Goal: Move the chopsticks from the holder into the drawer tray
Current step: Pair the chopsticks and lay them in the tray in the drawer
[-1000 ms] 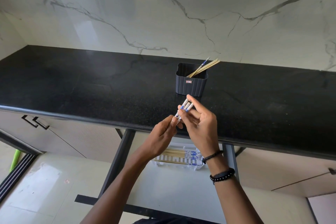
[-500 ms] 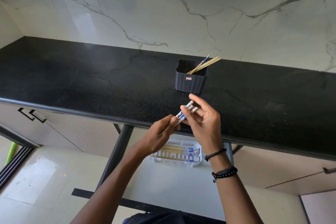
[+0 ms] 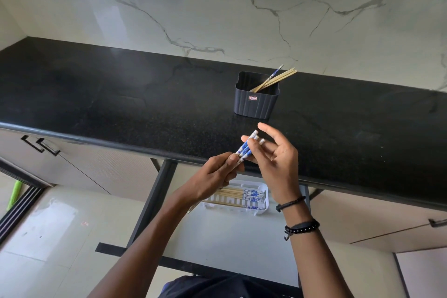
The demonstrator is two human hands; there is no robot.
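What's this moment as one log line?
left hand: grips blue-and-white patterned chopsticks | right hand: open, touching them | black ribbed holder: not yet empty | white slotted tray: partly filled

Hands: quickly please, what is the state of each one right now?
Left hand: closed, gripping the chopsticks.
Right hand: open, only touching their upper ends.

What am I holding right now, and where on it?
Chopsticks: left hand grips them just below the patterned ends; right fingers touch those ends.
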